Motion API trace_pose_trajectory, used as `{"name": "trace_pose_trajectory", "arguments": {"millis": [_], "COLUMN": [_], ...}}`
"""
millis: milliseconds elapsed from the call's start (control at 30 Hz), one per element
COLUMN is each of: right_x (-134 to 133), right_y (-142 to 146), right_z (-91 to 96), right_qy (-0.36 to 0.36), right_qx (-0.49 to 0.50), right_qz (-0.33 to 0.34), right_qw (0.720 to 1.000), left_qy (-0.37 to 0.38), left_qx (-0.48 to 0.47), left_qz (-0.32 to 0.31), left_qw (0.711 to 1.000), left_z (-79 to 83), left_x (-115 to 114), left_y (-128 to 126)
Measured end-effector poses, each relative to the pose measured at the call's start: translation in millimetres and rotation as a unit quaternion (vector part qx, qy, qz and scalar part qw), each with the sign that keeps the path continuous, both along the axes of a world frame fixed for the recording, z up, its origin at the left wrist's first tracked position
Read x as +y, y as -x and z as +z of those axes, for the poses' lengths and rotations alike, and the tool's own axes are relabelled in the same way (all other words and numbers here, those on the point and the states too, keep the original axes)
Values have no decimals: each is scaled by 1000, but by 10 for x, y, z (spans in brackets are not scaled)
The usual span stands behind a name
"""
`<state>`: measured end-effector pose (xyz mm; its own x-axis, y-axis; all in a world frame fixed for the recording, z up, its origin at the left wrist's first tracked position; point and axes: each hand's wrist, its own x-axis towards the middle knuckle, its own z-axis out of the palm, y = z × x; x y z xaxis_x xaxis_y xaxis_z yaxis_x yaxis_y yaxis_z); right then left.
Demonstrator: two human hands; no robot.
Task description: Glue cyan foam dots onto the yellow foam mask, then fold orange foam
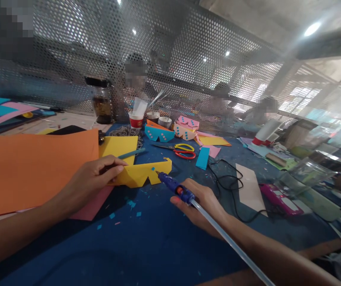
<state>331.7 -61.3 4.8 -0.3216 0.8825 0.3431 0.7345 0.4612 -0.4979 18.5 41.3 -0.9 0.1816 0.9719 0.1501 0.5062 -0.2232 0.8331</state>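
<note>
My left hand (94,176) pinches the left end of a yellow folded paper shape (142,173) and holds it just above the blue table (146,242). A small blue square sits on the yellow paper near the glue tip. My right hand (202,204) grips a blue hot glue gun (175,188). Its nozzle points at the yellow shape's lower right edge. A long clear glue stick (227,241) sticks out of the gun's back toward me.
A large orange sheet (30,167) lies at left over pink paper. Scissors (181,151), finished blue and pink paper shapes (170,132), cups (136,118), a black cable (228,180) and a pink stapler-like tool (280,198) lie farther back and right. Tiny paper scraps dot the table. People sit beyond the perforated metal screen.
</note>
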Motion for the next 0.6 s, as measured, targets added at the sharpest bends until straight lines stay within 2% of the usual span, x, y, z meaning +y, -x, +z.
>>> {"name": "trace_pose_trajectory", "arguments": {"millis": [133,300,600], "right_x": [13,20,7], "right_y": [6,16,26], "right_z": [10,5,26], "right_qy": [-9,-22,-13], "right_qx": [-7,-3,1], "right_qz": [6,2,-5], "right_qw": [1000,1000,1000], "left_qy": [18,-7,-8], "left_qx": [-25,4,-11], "left_qz": [-7,-5,-8], "left_qw": [999,1000,1000], "left_z": [-28,-30,2], "left_x": [17,16,7], "left_y": [13,25,-7]}}
